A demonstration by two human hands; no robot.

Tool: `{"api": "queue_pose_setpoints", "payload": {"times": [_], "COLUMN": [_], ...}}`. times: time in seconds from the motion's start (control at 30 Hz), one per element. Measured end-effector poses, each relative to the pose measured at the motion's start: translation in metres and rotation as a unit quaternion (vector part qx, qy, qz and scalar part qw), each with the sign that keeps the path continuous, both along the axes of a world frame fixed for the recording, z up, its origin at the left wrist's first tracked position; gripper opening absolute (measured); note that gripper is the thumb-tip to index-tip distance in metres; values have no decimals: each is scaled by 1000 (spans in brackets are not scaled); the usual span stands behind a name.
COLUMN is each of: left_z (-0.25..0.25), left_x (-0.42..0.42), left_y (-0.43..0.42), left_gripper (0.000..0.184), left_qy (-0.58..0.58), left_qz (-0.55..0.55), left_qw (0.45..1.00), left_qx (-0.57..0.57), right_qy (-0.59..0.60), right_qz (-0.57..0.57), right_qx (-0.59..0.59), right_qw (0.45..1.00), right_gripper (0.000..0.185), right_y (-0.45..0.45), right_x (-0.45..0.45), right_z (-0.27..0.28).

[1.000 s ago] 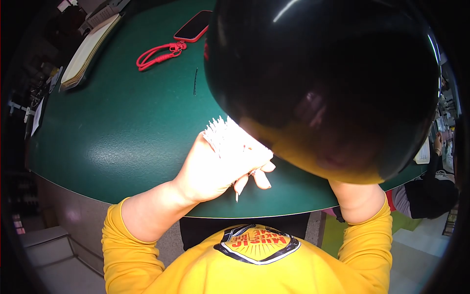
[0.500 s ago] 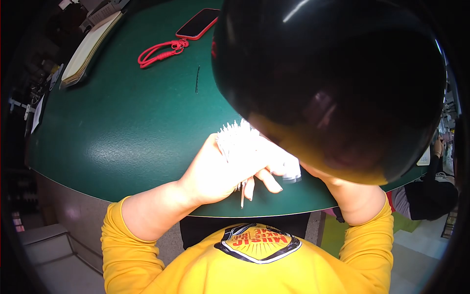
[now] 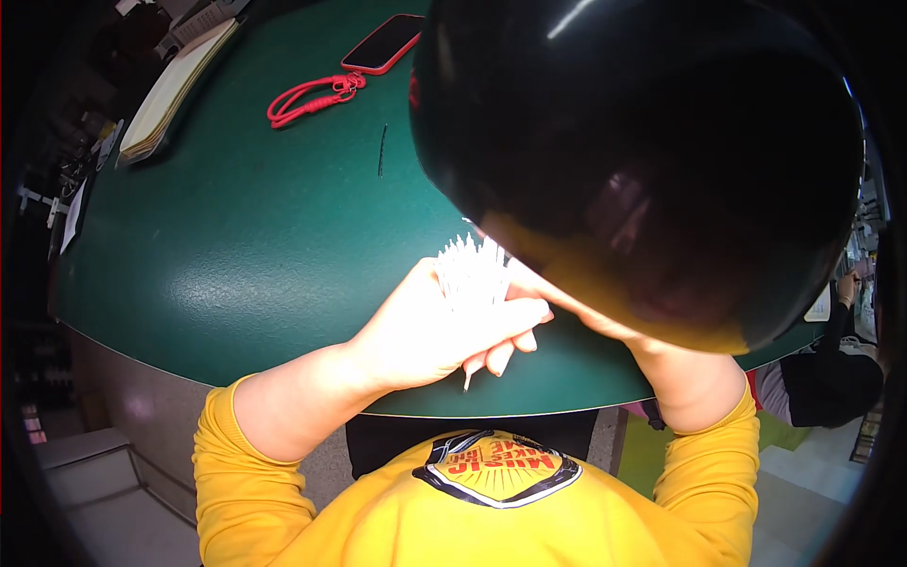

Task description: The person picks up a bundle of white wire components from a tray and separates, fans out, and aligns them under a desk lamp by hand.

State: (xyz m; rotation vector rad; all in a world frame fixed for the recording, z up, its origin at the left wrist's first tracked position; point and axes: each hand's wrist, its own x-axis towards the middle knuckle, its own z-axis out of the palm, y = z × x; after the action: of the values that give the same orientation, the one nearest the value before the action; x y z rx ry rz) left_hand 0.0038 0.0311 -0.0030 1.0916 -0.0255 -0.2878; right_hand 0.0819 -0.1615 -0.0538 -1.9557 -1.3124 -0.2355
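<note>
My left hand (image 3: 430, 326) is closed around a bundle of thin white pointed sticks (image 3: 470, 274), whose tips fan out above the thumb. One end pokes out below the fingers. Strong light washes out this hand and the bundle. A large black glossy dome (image 3: 642, 170), a lamp shade by its look, hides much of the right side. My right hand (image 3: 567, 302) reaches in from under the dome's lower edge toward the bundle. Its fingers are mostly hidden or overexposed.
On the green table (image 3: 236, 217) lie a phone (image 3: 385, 45) with a red case, a red strap (image 3: 307, 102) and a thin dark strip (image 3: 383, 151). A paper stack (image 3: 175, 93) sits at the far left. Another person's dark sleeve (image 3: 833, 331) shows at the right.
My left hand has moved right with the bundle. My right hand has come partly out from behind the dome to beside the bundle. The view has shifted slightly.
</note>
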Motion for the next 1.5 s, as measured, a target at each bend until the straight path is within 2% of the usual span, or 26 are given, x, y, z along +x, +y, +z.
{"api": "queue_pose_setpoints", "payload": {"times": [0.3,0.4,0.5,0.6,0.7,0.83,1.17,1.5], "left_z": [-6,29,22,-11,-20,-20,0,-8], "left_x": [4,5,4,4,4,0,0,-1], "left_y": [5,-2,1,6,10,6,4,5], "left_gripper": [13,13,11,10,11,12,12,14], "left_qy": [4,99,77,20,-32,-40,-31,-40], "left_qz": [-9,20,12,-26,-19,20,-16,-24], "left_qw": [1000,995,997,999,999,997,998,995], "left_qx": [-4,27,-26,-14,-39,-66,-57,-89], "right_qy": [0,1,2,3,3,2,5,7], "right_qz": [-13,-16,-18,-22,-26,-29,-33,-44], "right_qx": [-1,-2,-3,-4,-4,-6,-11,-13], "right_qw": [1000,1000,1000,1000,1000,1000,999,999], "right_gripper": [47,47,47,47,47,46,46,45], "right_y": [-1,-4,-3,-5,-3,-10,-5,1], "right_x": [5,6,14,14,9,14,7,13], "right_z": [2,2,3,4,4,6,7,9]}}
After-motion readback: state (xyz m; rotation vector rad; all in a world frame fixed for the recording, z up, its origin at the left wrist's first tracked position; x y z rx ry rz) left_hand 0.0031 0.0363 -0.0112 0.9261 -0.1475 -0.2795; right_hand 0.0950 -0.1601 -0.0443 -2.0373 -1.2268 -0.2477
